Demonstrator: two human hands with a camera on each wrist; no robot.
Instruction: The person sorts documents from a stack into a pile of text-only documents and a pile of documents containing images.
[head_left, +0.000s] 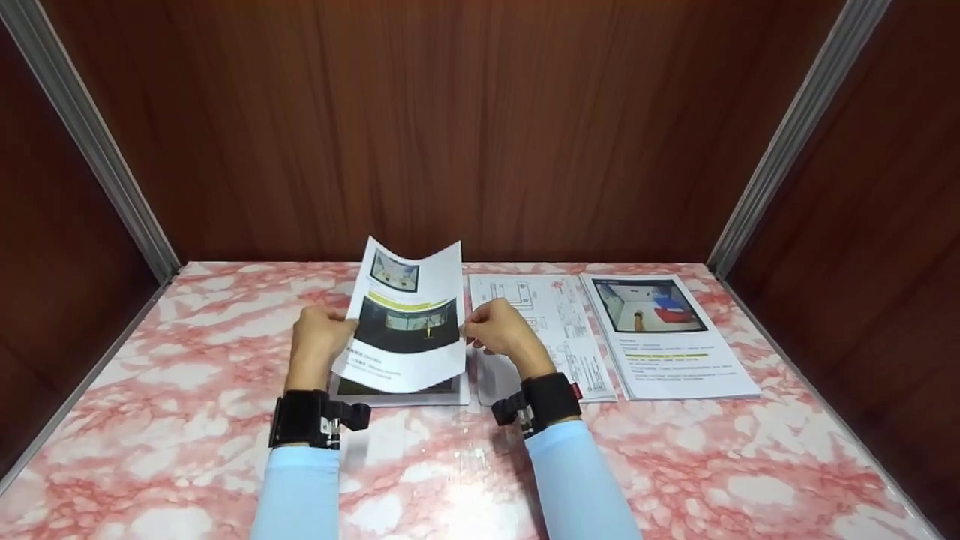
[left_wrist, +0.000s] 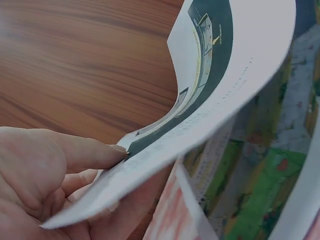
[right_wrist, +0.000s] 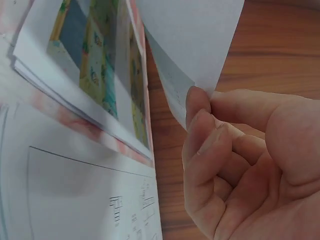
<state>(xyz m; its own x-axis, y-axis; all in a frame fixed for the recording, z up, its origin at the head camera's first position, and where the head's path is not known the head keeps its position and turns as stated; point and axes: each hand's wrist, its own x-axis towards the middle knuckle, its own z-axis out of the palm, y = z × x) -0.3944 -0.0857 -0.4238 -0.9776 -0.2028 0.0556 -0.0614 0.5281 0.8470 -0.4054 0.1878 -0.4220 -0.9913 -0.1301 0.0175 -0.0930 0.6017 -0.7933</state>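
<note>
A printed sheet of paper (head_left: 409,367) with two pictures and a yellow highlighted line bows between both hands, raised over a paper stack (head_left: 463,394). My left hand (head_left: 321,334) pinches its left edge, thumb on the printed face in the left wrist view. At the opposite edge, my right hand (head_left: 504,334) pinches the paper between thumb and fingertips. In the right wrist view, the sheet (right_wrist: 195,40) shows its blank back. Colour pictures cover the top page of the stack (right_wrist: 100,60) beneath it, mostly hidden by the sheet in the head view.
A stack of line drawings (head_left: 577,345) lies right of the first stack, partly under the right hand and wrist. Further right lies another printed stack (head_left: 675,367) with a picture on top. Brown wood-grain panels (head_left: 480,135) enclose the red-and-white marbled table (head_left: 187,420) at the back and sides.
</note>
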